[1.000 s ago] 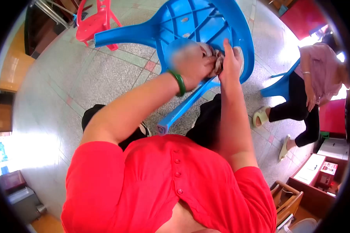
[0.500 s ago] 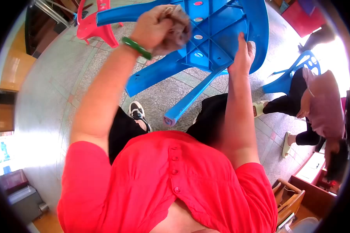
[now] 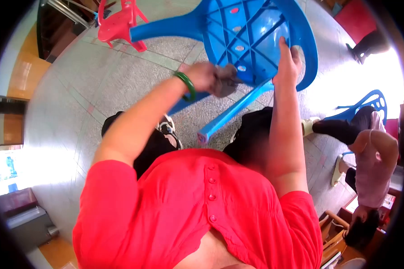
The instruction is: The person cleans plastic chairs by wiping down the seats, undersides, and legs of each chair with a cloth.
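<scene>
A blue plastic chair (image 3: 220,31) is tipped over in front of me, its ribbed underside facing me and its legs sticking out. My right hand (image 3: 288,65) grips it near the base of one leg, fingers partly hidden. A crumpled grey-brown cloth (image 3: 226,87) is bunched in my left hand (image 3: 201,77), which has a green bangle at the wrist. That cloth lies against the chair by the lower left leg, covering part of it.
A red plastic chair (image 3: 121,24) stands at the upper left. To the right, a person (image 3: 375,152) bends over near another blue chair (image 3: 368,105). Wooden furniture (image 3: 332,231) is at the lower right. Beneath me is a speckled tiled floor (image 3: 85,89).
My left hand has moved down with the cloth, from the upper leg to the lower left leg. The view has shifted slightly. The bent person on the right has changed posture.
</scene>
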The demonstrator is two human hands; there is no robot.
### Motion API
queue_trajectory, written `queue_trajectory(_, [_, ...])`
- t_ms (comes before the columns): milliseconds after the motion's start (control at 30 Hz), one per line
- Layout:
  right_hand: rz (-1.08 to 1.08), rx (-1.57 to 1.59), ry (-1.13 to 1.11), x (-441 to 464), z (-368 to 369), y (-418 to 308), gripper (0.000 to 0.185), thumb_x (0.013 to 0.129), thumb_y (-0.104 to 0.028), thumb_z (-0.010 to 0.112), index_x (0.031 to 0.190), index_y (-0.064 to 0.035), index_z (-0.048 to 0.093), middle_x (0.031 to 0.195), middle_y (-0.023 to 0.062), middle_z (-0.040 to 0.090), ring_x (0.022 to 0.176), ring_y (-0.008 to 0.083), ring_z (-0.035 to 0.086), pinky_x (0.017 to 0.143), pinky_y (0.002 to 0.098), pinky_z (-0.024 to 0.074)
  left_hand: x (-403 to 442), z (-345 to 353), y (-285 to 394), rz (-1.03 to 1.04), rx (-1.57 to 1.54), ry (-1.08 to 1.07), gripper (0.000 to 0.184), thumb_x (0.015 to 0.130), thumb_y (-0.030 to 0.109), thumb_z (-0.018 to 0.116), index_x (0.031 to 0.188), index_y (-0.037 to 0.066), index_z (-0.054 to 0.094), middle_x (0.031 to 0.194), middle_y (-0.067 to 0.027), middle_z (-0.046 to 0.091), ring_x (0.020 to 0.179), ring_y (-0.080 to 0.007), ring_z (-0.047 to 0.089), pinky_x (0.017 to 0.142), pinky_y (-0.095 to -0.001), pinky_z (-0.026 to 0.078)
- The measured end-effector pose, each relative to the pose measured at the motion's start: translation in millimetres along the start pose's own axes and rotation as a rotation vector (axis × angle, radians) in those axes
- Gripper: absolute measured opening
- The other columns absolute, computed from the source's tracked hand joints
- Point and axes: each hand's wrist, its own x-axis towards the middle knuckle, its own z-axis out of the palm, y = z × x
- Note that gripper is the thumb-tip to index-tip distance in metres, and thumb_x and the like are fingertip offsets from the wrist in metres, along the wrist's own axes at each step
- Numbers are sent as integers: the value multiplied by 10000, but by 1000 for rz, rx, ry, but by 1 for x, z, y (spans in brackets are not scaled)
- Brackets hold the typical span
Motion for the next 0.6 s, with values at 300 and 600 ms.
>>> queue_trajectory(300, [22,211,-65,-13,-3,-15,192,851,-148,645,999,-70,552,943,61,592,892,164,567,748,307,469,21,-120,-57,99,-819,609,245,883,101,502,1101,9,564,972,-73,631,867,-166,627,777,-286,521])
queue_trajectory(600, [-26,246,-125,-19,15,-15,186,872,-127,613,1002,-14,545,978,101,601,926,212,596,796,354,501,88,10,-26,-402,-258,765,492,788,81,536,1267,26,441,1310,-285,412,1235,-397,413,1001,-431,377])
